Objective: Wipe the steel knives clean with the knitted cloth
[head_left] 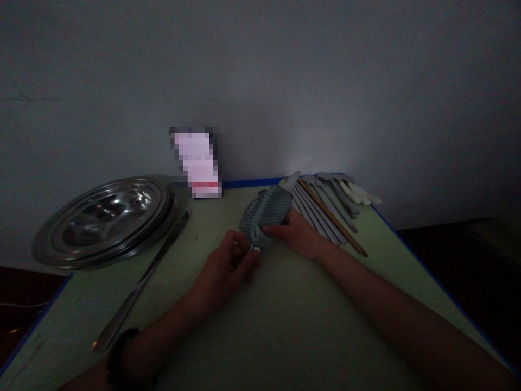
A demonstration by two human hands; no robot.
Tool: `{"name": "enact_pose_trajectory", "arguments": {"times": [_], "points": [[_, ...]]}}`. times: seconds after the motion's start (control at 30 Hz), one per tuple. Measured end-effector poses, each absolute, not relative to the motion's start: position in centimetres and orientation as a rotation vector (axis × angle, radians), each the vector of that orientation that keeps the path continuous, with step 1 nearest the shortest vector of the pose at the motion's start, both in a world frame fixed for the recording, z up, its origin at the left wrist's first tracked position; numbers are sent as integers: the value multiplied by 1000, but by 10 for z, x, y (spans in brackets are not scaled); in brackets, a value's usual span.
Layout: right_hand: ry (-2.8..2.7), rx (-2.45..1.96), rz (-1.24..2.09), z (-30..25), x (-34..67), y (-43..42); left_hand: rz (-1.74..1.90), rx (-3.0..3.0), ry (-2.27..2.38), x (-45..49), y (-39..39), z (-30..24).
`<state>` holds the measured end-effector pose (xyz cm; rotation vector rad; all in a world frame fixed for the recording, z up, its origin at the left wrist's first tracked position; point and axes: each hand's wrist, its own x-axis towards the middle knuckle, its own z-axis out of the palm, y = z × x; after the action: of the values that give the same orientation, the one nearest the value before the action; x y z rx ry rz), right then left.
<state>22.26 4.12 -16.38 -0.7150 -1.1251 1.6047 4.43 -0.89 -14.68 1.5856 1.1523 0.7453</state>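
A grey-green textured cloth (268,209) is folded in my right hand (299,233), whose thumb presses on it from the near side. My left hand (232,258) pinches the shiny metal end of a piece of cutlery at the cloth's lower edge. Past the cloth's upper edge shows a broad, rounded blade (292,181), which looks like a table knife in line with that end. The cloth hides the middle part. Both hands are just above the table, close together.
Stacked steel plates (109,222) stand at the left, beside a long metal utensil (142,282). A lit, blurred phone (199,163) leans against the wall. Rows of cutlery (317,209), brown chopsticks (334,220) and white-handled pieces (354,190) lie right on the blue-edged table (285,326).
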Motion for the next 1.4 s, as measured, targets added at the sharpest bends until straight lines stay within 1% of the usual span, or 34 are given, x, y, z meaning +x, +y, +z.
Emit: {"name": "enact_pose_trajectory", "arguments": {"times": [0.23, 0.47, 0.57, 0.73, 0.9, 1.07, 1.27, 1.4], "points": [[-1048, -725, 1627, -164, 219, 42, 756, 1574, 1188, 46, -8, -144], [-753, -745, 1448, -161, 212, 38, 615, 1486, 1256, 50, -3, -128], [-898, -780, 1421, -162, 211, 34, 538, 1498, 1268, 49, 0, -128], [-1178, -866, 1287, -161, 212, 29, 550, 1535, 1235, 47, -1, -134], [-1257, -858, 1300, -161, 211, 30, 566, 1530, 1240, 46, -2, -138], [-1165, -812, 1369, -161, 209, 32, 404, 1613, 1261, 44, -2, -137], [-1075, -905, 1359, -169, 212, 37, 424, 1769, 1276, 42, 0, -131], [-968, -919, 1405, -174, 213, 41, 339, 1853, 1208, 39, 1, -129]]}}
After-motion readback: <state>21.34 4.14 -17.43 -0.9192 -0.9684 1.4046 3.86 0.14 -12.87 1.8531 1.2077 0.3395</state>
